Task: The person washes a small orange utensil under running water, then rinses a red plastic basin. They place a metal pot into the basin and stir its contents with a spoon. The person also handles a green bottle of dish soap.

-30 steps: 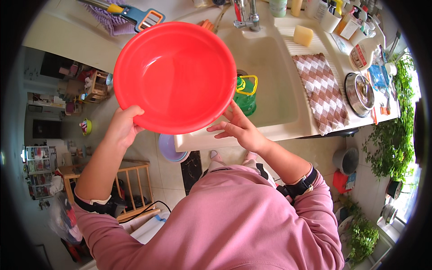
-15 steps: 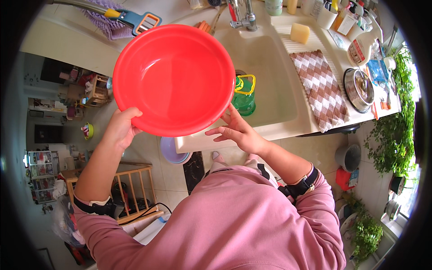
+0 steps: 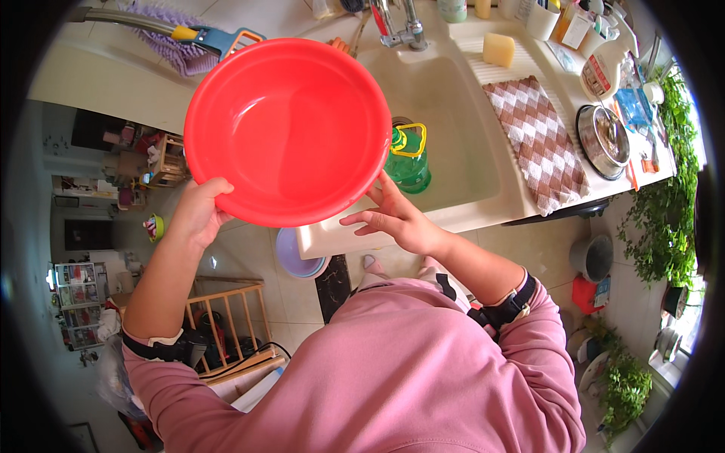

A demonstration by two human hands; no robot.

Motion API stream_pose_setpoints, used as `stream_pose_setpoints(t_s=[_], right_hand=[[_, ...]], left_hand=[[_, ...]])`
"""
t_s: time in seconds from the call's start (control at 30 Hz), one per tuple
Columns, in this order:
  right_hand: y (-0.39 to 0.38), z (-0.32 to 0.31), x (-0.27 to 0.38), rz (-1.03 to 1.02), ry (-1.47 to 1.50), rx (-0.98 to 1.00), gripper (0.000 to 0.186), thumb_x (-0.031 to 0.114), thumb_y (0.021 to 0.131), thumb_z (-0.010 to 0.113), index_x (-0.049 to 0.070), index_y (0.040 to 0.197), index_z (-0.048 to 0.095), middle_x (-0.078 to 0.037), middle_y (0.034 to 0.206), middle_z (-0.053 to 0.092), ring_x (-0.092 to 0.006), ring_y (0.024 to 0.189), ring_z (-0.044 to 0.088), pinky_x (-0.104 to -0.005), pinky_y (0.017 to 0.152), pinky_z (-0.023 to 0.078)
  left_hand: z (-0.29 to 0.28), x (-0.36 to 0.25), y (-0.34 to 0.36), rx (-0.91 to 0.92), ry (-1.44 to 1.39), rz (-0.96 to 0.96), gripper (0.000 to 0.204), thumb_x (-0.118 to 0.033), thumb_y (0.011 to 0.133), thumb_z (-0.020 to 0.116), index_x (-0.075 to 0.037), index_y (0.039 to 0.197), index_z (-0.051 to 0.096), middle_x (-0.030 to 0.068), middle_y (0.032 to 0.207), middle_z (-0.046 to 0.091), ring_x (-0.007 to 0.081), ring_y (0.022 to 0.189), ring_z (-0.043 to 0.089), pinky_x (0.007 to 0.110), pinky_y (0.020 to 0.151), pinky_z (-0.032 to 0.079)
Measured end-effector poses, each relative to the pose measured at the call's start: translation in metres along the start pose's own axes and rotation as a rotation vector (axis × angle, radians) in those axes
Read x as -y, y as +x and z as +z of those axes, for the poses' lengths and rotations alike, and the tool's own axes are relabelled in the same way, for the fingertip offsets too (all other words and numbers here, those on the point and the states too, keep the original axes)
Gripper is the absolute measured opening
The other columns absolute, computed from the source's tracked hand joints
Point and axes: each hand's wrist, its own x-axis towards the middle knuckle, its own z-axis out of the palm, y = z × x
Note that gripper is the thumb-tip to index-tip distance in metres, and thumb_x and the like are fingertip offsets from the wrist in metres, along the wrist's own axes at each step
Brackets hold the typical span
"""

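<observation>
A large round red basin is held up before me, tilted so that its smooth inside faces me; nothing lies in it. My left hand grips its near left rim, with the thumb over the edge and the fingers behind. At the near right rim my right hand supports it from outside, some fingertips behind the edge and other fingers spread apart. Just right of the basin, a green bottle with a yellow handle stands in the pale sink. The basin hides part of the sink.
A metal faucet rises behind the sink. On the ribbed drainboard are a yellow sponge and a checked brown-white cloth. A steel bowl stands farther right. A blue-handled mop lies far left; a lilac tub is below.
The basin and both hands have shifted very slightly left in the picture, and the surroundings have shifted a little too. Both hands keep the same hold.
</observation>
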Motion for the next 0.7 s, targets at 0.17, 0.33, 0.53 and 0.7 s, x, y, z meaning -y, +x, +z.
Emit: stream_pose_setpoints(t_s=[0.17, 0.33, 0.53, 0.7], right_hand=[[0.001, 0.0, 0.0, -0.014, -0.004, 0.005, 0.082, 0.008, 0.098, 0.046, 0.02, 0.151, -0.016, -0.01, 0.158, 0.013, -0.025, 0.122, 0.054, -0.0381, 0.095, 0.048], [0.002, 0.0, -0.002, -0.035, 0.001, 0.01, 0.083, 0.008, 0.098, 0.046, 0.02, 0.151, -0.016, -0.01, 0.158, 0.013, -0.0251, 0.122, 0.054, -0.0375, 0.094, 0.048], [0.003, -0.001, -0.003, -0.044, 0.01, 0.016, 0.085, 0.007, 0.098, 0.047, 0.021, 0.15, -0.018, -0.01, 0.158, 0.012, -0.0253, 0.122, 0.054, -0.0366, 0.094, 0.048], [0.004, -0.001, -0.004, -0.056, 0.017, 0.032, 0.086, 0.005, 0.098, 0.047, 0.021, 0.15, -0.02, -0.01, 0.158, 0.012, -0.0254, 0.122, 0.053, -0.036, 0.093, 0.049]], left_hand=[[0.001, -0.003, -0.001, -0.007, 0.005, 0.011, 0.034, -0.01, 0.08, 0.058, -0.008, 0.114, 0.055, 0.0044, 0.105, 0.063, 0.0144, 0.089, 0.062, 0.028, 0.066, 0.05], [0.001, -0.006, -0.001, -0.005, 0.013, 0.025, 0.033, -0.011, 0.08, 0.058, -0.008, 0.113, 0.056, 0.0039, 0.105, 0.064, 0.0143, 0.088, 0.062, 0.028, 0.066, 0.05], [-0.001, -0.009, 0.0, -0.001, 0.031, 0.028, 0.031, -0.011, 0.081, 0.058, -0.009, 0.112, 0.057, 0.003, 0.105, 0.064, 0.0136, 0.088, 0.062, 0.028, 0.066, 0.051], [-0.003, -0.013, 0.001, -0.002, 0.057, 0.022, 0.03, -0.011, 0.081, 0.058, -0.009, 0.111, 0.057, 0.0024, 0.104, 0.064, 0.013, 0.089, 0.062, 0.028, 0.066, 0.051]])
